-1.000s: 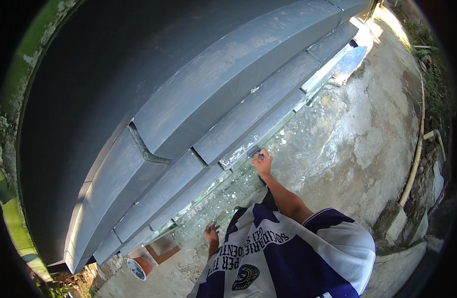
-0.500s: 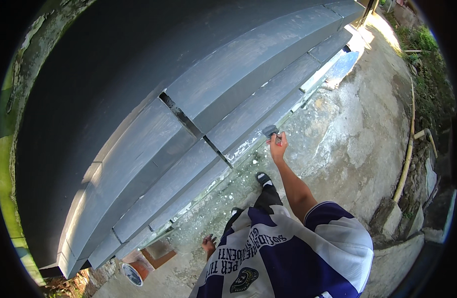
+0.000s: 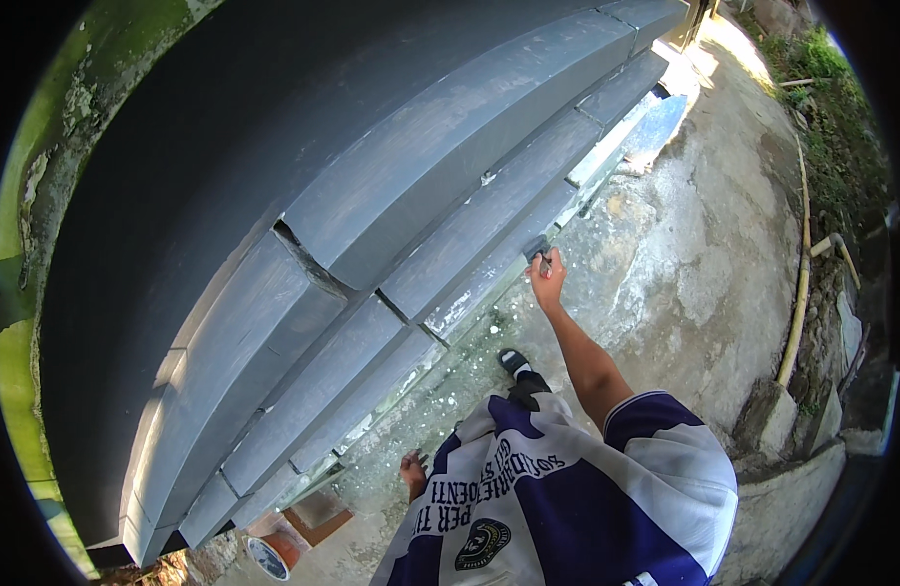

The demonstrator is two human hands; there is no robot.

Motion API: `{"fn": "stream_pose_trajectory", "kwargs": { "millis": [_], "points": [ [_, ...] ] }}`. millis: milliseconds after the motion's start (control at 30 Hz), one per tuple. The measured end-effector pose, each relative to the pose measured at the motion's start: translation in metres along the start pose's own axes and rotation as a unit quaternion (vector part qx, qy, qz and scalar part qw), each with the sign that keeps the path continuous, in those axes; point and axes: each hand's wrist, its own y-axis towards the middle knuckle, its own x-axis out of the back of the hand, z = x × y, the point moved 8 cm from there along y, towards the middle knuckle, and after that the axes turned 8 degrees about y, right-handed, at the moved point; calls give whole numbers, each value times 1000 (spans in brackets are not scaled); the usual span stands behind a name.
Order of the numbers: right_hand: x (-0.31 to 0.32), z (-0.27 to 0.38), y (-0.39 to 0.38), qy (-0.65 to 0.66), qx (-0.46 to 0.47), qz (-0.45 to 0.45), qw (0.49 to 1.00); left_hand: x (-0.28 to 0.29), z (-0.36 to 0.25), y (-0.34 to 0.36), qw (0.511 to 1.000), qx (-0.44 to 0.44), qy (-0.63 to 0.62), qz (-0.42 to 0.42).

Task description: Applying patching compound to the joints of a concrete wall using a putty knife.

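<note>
My right hand [image 3: 546, 281] is closed round the short handle of a paintbrush [image 3: 536, 247]. Its wide, dark grey head meets the lowest strip of the grey stepped ledge [image 3: 509, 186]. White patches show through the grey on that strip, left of the brush. My left hand [image 3: 412, 471] hangs low beside my shirt, its fingers loosely apart and nothing visible in them. Nearest to it, at the lower left, stand an orange bucket [image 3: 286, 546] with a pale rim and a brown, box-like thing [image 3: 318, 518].
Rough concrete floor [image 3: 685, 264], spotted with white near the ledge, runs off to the far right. A blue and white object [image 3: 655, 132] leans by the ledge's far end. Along the right lie a pale pole [image 3: 800, 293], stone blocks [image 3: 766, 425] and plants [image 3: 826, 63].
The view has shifted slightly, so the ledge sits further left. My right hand and the brush have moved a little further along the lowest strip, with the bristles now up against it.
</note>
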Motion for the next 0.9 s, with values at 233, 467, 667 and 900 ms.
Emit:
{"fn": "stream_pose_trajectory", "kwargs": {
  "millis": [233,467,667,900],
  "points": [
    [-125,24,-145,145,-83,382,909,-22,-19,14,1000,-19,7,7],
    [-91,-5,-83,76,-41,293,952,-23,-18,3,999,-7,-44,6],
    [-53,-15,-51,-13,-12,134,991,-2,8,-21,998,43,-21,-40],
    [-97,24,-133,17,65,279,958,3,50,-32,999,11,0,-30]
  ]
}}
